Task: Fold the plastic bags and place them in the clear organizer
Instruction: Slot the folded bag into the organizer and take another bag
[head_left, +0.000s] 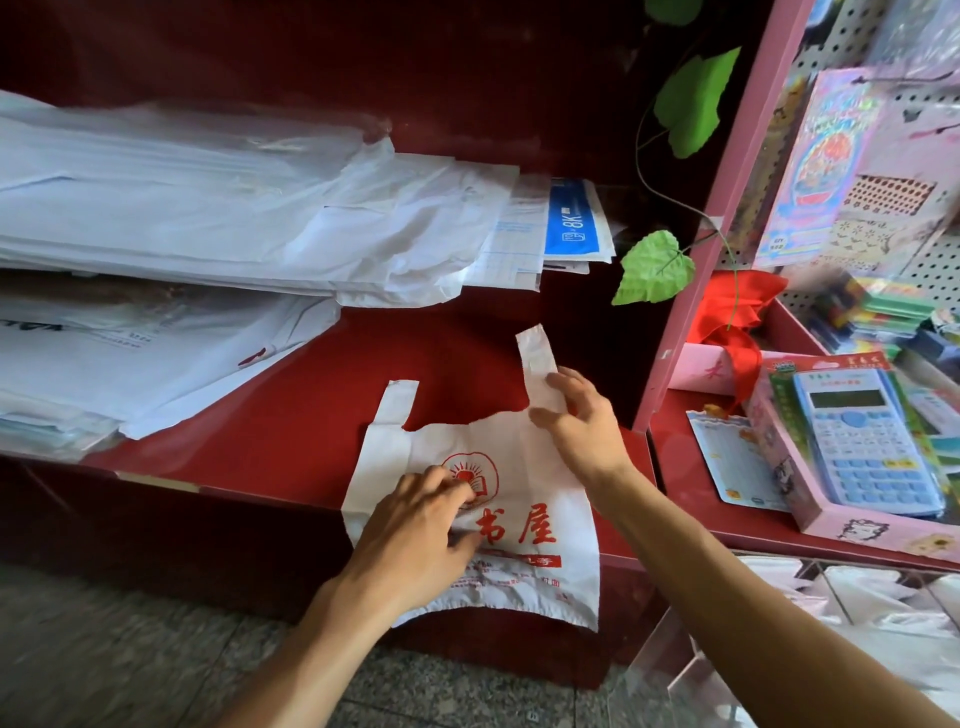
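Head view: a white plastic bag (524, 499) printed with a red emblem and red characters lies flat on a dark red counter (291, 431), its bottom edge hanging over the counter's front lip. The left hand (415, 535) rests on the middle of the bag, fingers bent with the tips pressing down on the red emblem; whether they pinch the film cannot be told. The right hand (582, 421) is at the bag's right handle strap (537, 358), thumb and fingers curled around the strap's base, pinching it just where it joins the bag body. The strap stands up past the fingertips, away from the person. The bag's left handle strap (397, 402) lies flat on the counter beyond the left hand.

Farther beyond the left hand and off to its left, stacks of white paper in plastic wrap (208, 218) fill the back of the counter, with a blue-labelled pack (574, 221) at the stack's right end. To the right of the right hand stands a pink shelf (691, 291) holding a boxed blue calculator (867, 441), a red cloth (732, 317) and packets of stationery. Green artificial leaves (654, 267) hang above that hand. Below the right forearm, near the frame's lower right corner, sits the clear organizer (779, 623), with white bags visible inside.
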